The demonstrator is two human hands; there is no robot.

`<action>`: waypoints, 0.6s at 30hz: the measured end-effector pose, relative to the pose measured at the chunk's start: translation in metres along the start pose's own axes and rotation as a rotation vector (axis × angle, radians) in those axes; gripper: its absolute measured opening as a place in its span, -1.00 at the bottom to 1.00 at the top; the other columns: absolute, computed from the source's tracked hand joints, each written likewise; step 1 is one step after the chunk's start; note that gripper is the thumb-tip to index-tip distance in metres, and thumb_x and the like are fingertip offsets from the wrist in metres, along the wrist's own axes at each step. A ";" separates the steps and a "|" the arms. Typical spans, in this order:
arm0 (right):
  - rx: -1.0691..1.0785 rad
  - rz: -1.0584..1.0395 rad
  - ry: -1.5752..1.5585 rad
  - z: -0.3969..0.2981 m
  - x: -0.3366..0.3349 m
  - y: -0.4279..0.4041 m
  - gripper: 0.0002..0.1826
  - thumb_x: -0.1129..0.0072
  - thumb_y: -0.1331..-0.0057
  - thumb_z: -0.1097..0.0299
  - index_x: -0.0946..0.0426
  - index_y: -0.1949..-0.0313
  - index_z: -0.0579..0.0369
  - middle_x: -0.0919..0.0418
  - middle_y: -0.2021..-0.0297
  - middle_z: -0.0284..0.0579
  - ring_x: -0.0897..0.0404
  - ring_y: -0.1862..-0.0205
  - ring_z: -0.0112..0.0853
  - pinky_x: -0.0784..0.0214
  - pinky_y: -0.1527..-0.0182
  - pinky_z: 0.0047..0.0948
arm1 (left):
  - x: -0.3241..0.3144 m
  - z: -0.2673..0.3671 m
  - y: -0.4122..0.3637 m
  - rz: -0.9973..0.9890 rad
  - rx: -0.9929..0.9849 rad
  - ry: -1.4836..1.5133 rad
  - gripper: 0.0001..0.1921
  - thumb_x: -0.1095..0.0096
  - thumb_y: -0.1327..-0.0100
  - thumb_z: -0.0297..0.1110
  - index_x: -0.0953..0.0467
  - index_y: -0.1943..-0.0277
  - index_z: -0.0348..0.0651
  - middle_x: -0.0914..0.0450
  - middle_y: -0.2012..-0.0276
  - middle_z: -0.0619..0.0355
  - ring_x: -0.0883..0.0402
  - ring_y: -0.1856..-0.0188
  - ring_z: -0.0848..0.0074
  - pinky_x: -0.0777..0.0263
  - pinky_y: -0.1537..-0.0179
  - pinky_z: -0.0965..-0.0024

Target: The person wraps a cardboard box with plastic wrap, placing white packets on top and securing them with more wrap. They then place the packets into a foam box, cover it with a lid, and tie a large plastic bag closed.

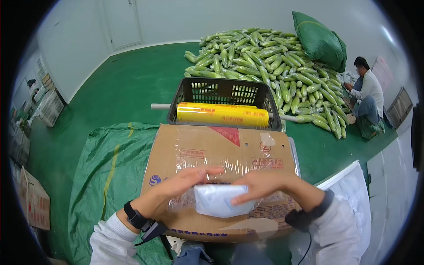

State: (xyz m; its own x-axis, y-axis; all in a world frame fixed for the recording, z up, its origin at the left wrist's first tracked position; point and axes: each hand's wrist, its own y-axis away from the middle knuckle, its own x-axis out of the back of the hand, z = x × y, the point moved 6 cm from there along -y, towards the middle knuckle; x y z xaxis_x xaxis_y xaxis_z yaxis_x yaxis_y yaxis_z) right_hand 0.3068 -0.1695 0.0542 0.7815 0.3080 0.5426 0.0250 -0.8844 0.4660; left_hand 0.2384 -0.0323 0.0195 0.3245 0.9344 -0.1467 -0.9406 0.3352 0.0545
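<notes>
A white, faintly bluish wrapped package (pixel 218 203) sits at the near part of a flattened cardboard surface (pixel 212 223). My right hand (pixel 261 184) rests over its right end, the thumb lying across the front. Close to the package's upper left edge is my left hand (pixel 195 175), fingers stretched out over the clear film; the hands are slightly blurred. Clear cling film (pixel 212 159) spreads wrinkled over the cardboard, around and behind the package. Beyond the cardboard, a yellow film roll (pixel 222 114) on a pale rod (pixel 160 106) lies across a black plastic crate (pixel 225 81).
Film-wrapped long green vegetables (pixel 255 59) are heaped behind, beside a full green sack (pixel 319 41). A person (pixel 367 89) sits at the far right. A green woven sheet (pixel 96 179) covers floor at left. White wrapped packs (pixel 354 198) lie in a lined container at right.
</notes>
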 end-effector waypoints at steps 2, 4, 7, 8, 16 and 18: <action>-0.096 0.050 -0.054 0.012 0.006 -0.008 -0.38 -0.05 -0.14 -0.21 -0.46 0.02 0.04 -0.58 0.30 0.03 -0.57 0.26 -0.14 -0.41 0.25 -0.30 | 0.012 0.017 -0.007 0.046 -0.137 -0.110 -0.57 0.16 -0.37 -0.08 -0.42 -0.11 -0.19 -0.45 -0.06 0.02 -0.39 -0.10 0.37 -0.22 -0.13 0.39; -0.227 0.275 0.424 0.034 0.017 -0.026 -0.25 -0.06 -0.11 -0.26 -0.31 -0.17 -0.07 -0.47 0.05 0.07 -0.43 -0.01 -0.12 -0.28 0.00 -0.21 | 0.020 0.012 -0.020 0.012 -0.113 -0.652 -0.67 -0.02 -0.27 -0.24 -0.47 0.02 -0.29 -0.43 0.00 -0.07 -0.42 -0.04 0.23 -0.27 -0.08 0.30; 0.194 0.587 0.512 -0.001 -0.014 -0.014 -0.10 -0.10 -0.01 -0.33 -0.16 -0.26 -0.14 -0.21 -0.17 0.16 -0.25 -0.15 0.04 -0.11 -0.14 -0.07 | 0.047 -0.002 -0.057 -0.025 -0.205 -1.044 -0.59 -0.23 -0.07 -0.32 -0.43 0.06 -0.40 -0.40 0.01 -0.12 -0.40 -0.06 0.13 -0.27 -0.11 0.25; 0.134 0.502 0.652 -0.009 -0.022 -0.015 0.00 -0.26 0.09 -0.19 -0.02 -0.31 -0.22 -0.08 -0.23 0.19 -0.20 -0.15 0.14 -0.05 -0.17 -0.01 | 0.052 0.006 -0.069 -0.012 -0.244 -1.286 -0.53 -0.25 -0.01 -0.30 -0.40 0.03 -0.40 -0.38 0.01 -0.15 -0.39 -0.05 0.10 -0.28 -0.09 0.24; 0.291 0.211 0.010 -0.015 -0.019 -0.012 -0.03 -0.22 0.13 0.13 -0.02 -0.31 -0.02 -0.10 -0.24 0.18 -0.10 -0.26 0.03 0.10 -0.28 -0.11 | 0.063 0.007 -0.102 -0.204 0.396 -1.500 -0.22 -0.33 0.07 -0.19 -0.18 -0.19 -0.42 -0.13 -0.25 -0.19 -0.22 -0.24 0.10 -0.19 -0.19 0.27; 0.374 0.124 -0.184 -0.033 -0.035 0.004 -0.03 -0.20 0.09 0.11 0.02 -0.32 0.04 -0.08 -0.26 0.12 -0.07 -0.29 -0.04 0.15 -0.31 -0.13 | 0.063 -0.005 -0.104 -0.181 0.302 -1.481 -0.21 -0.33 0.07 -0.19 -0.18 -0.20 -0.40 -0.13 -0.26 -0.17 -0.22 -0.24 0.11 -0.19 -0.19 0.26</action>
State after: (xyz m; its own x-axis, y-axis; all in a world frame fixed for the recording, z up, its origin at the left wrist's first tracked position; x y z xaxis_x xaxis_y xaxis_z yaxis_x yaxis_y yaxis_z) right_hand 0.2588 -0.1723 0.0596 0.8902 0.1536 0.4290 0.1213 -0.9874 0.1018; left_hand 0.3566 -0.0091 -0.0005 0.4074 0.0929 0.9085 -0.8827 0.2950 0.3657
